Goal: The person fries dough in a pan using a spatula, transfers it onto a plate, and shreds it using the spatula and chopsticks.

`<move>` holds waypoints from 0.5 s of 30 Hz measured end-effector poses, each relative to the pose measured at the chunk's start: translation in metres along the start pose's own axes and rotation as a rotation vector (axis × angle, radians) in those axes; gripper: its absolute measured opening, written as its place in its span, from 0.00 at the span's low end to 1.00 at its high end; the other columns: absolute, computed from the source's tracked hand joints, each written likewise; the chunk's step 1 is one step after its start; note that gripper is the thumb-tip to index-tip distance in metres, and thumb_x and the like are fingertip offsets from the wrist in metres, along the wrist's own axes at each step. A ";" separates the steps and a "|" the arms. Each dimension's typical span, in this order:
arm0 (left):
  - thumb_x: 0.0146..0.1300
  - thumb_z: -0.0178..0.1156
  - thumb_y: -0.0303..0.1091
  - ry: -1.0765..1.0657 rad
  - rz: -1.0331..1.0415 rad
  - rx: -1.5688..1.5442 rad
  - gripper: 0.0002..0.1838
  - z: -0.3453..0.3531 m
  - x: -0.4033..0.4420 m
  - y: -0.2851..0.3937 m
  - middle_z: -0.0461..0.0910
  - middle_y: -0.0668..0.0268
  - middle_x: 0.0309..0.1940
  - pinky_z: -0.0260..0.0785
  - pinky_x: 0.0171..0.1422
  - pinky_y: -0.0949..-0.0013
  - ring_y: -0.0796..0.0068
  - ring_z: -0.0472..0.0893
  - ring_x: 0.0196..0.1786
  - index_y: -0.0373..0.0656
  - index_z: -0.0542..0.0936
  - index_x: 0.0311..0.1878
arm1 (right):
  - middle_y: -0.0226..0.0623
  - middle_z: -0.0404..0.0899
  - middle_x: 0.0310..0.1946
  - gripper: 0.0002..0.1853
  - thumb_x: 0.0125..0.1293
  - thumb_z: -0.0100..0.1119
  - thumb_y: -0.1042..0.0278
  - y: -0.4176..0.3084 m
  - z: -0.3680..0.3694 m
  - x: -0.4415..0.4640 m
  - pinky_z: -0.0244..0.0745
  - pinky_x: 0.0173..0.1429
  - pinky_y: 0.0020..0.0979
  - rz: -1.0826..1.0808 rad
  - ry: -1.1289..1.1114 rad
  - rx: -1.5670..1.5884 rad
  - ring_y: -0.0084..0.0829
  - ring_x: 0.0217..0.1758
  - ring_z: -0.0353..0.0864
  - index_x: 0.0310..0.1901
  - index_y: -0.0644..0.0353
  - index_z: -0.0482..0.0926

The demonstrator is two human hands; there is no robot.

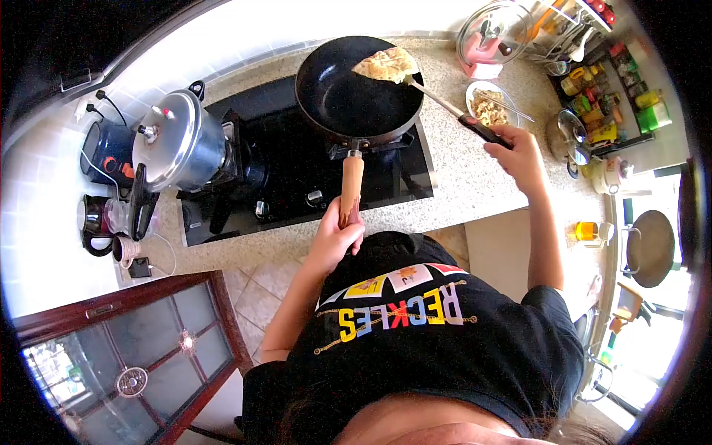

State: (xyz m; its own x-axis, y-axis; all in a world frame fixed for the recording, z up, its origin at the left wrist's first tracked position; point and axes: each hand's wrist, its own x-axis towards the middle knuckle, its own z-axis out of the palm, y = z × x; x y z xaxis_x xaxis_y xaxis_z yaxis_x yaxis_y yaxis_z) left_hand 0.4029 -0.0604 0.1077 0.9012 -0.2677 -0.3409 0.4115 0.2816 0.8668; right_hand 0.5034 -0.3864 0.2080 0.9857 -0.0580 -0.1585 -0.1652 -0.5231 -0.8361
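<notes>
My left hand (337,236) is wrapped round the wooden handle (352,182) of a black wok (356,104), which sits over the back right of the black stove. A spatula (445,102) with a black grip is held in my right hand (519,157). On its blade rests a folded, pale golden piece of food (387,65), above the wok's right side near the rim. Just right of the wok stands a white bowl (489,104) of cooked food with a utensil in it.
A large steel pressure cooker (182,141) stands on the left of the stove (297,193). A glass lid (491,33) leans upright in a pink stand behind the bowl. Spice jars (593,104) line the right wall. A glass-paned door (148,356) is at lower left.
</notes>
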 end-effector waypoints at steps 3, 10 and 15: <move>0.57 0.52 0.21 -0.008 0.005 -0.004 0.28 -0.001 0.001 -0.001 0.71 0.65 0.30 0.63 0.21 0.76 0.79 0.71 0.22 0.38 0.62 0.64 | 0.36 0.82 0.27 0.18 0.53 0.65 0.73 -0.012 -0.006 -0.007 0.73 0.34 0.27 -0.266 0.083 -0.195 0.24 0.29 0.80 0.47 0.68 0.80; 0.57 0.53 0.21 -0.029 0.038 -0.029 0.27 -0.003 0.003 -0.005 0.71 0.67 0.30 0.64 0.20 0.76 0.79 0.70 0.21 0.37 0.63 0.62 | 0.43 0.71 0.31 0.20 0.57 0.48 0.82 -0.051 0.052 -0.018 0.75 0.42 0.42 -0.739 0.137 -0.855 0.46 0.35 0.79 0.51 0.58 0.77; 0.57 0.53 0.21 -0.022 0.023 -0.028 0.27 -0.003 0.001 -0.001 0.71 0.67 0.30 0.63 0.20 0.76 0.80 0.70 0.21 0.37 0.64 0.61 | 0.44 0.75 0.33 0.18 0.57 0.51 0.81 -0.047 0.044 -0.020 0.75 0.40 0.42 -0.607 0.110 -0.816 0.48 0.35 0.80 0.49 0.58 0.80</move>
State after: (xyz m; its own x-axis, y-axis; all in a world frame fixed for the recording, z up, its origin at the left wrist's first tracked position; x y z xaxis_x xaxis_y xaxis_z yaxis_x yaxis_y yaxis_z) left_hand 0.4037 -0.0584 0.1060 0.9075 -0.2807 -0.3127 0.3946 0.3136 0.8637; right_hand 0.4894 -0.3233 0.2270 0.8996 0.3536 0.2562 0.3965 -0.9072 -0.1405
